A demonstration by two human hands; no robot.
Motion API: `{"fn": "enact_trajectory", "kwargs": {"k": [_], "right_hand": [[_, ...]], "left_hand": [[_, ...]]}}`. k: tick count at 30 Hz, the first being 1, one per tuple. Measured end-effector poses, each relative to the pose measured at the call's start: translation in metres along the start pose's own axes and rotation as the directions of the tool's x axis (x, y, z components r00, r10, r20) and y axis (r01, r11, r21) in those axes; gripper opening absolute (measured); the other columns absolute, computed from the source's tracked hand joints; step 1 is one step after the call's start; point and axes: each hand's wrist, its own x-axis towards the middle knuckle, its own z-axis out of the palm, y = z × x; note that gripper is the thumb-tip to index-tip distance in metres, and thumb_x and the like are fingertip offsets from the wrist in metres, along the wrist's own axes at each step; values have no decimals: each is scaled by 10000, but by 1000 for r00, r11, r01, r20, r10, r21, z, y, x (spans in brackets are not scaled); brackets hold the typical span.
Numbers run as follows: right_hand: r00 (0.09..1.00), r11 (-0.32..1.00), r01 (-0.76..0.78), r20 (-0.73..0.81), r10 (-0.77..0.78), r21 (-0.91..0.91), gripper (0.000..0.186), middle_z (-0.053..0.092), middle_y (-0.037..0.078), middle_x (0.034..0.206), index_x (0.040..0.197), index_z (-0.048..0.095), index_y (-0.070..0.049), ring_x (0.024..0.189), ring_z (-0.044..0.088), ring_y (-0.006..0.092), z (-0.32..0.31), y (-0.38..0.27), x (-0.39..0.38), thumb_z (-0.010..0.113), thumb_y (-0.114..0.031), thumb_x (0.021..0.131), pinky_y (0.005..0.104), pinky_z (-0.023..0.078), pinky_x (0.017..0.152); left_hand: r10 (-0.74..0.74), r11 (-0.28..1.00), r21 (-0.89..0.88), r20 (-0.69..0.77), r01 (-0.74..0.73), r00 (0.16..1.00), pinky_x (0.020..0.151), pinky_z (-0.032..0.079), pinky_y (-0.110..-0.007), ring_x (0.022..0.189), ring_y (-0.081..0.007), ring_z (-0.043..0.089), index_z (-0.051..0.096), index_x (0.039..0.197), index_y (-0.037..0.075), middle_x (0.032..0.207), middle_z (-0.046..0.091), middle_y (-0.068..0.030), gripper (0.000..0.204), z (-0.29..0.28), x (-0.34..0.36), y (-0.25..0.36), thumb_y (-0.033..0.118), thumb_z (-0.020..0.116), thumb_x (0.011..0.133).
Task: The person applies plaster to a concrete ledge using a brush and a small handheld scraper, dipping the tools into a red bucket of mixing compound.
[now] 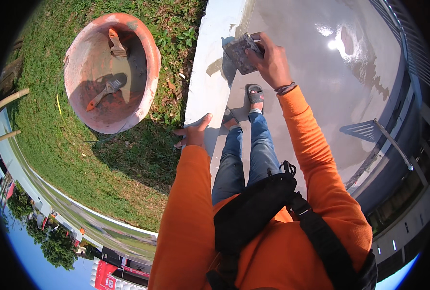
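Observation:
In my right hand (272, 60) is a dark grey, mottled rectangular block (240, 54), gripped between thumb and fingers. It is held over the low white wall (209, 58), close to a damp grey patch on the top. Whether the block is a sponge or something harder I cannot tell. My left hand (194, 134) rests at the grass-side edge of this wall, thumb and fingers spread, holding nothing. A large orange-red tub (150, 79) stands on the grass, its inside smeared with grey. Two orange-handled paintbrushes lie in it, one brush (117, 43) far, the other brush (105, 93) nearer.
My sandalled feet stand on a shiny grey floor (311, 63) right of the wall, with a wet patch reflecting the sun. Grass (94, 179) borders the wall's left side. Metal railings (394, 145) run along the right. A road and trees lie at lower left.

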Motion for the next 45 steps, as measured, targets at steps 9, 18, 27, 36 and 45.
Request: {"fn": "enact_trajectory", "kwargs": {"k": [9, 18, 27, 36, 45], "right_hand": [[905, 444, -331, 147, 399, 833, 227, 662, 105, 982, 1103, 566, 8, 860, 657, 161, -30, 10, 5, 597, -25, 881, 296, 554, 747], [787, 243, -601, 511, 345, 762, 230, 635, 82, 1089, 1125, 561, 6, 1002, 620, 168, -17, 2, -75, 550, -86, 914, 318, 514, 861], [702, 374, -711, 623, 345, 595, 279, 663, 73, 1028, 1148, 574, -18, 919, 646, 156, -1, 20, -170, 635, -63, 880, 314, 534, 820], [750, 437, -661, 531, 395, 609, 231, 648, 32, 941, 1070, 573, -43, 812, 623, 115, 75, -3, -248, 669, -79, 863, 271, 528, 704], [791, 520, -591, 315, 524, 617, 217, 634, 22, 899, 1042, 576, -56, 780, 610, 129, 75, -2, -270, 672, -94, 850, 285, 504, 697]], "left_hand": [[-66, 994, 81, -76, 73, 995, 1060, 147, -684, 1357, -568, -84, -201, 1466, 140, 1476, -214, -321, 1562, 1, -7, 8, 639, 856, 430], [110, 987, -126, 62, -102, 992, 1096, 138, -619, 1401, -478, -30, -188, 1450, 11, 1463, -156, -375, 1595, -14, 2, -9, 679, 836, 425], [704, 545, -756, 178, -363, 688, 1079, 301, -498, 1374, -319, 291, 258, 1477, 124, 1499, 279, -172, 710, -79, -40, -146, 485, 525, 927], [281, 848, -528, 511, 39, 813, 1018, 390, -451, 1276, -285, 439, 373, 1419, 129, 1392, 453, -151, 600, -18, -22, -413, 395, 571, 918], [-51, 908, -354, 434, 222, 899, 817, 473, -444, 1131, -273, 541, 438, 1370, 174, 1278, 547, -136, 578, 20, 20, -637, 401, 631, 875]]}}
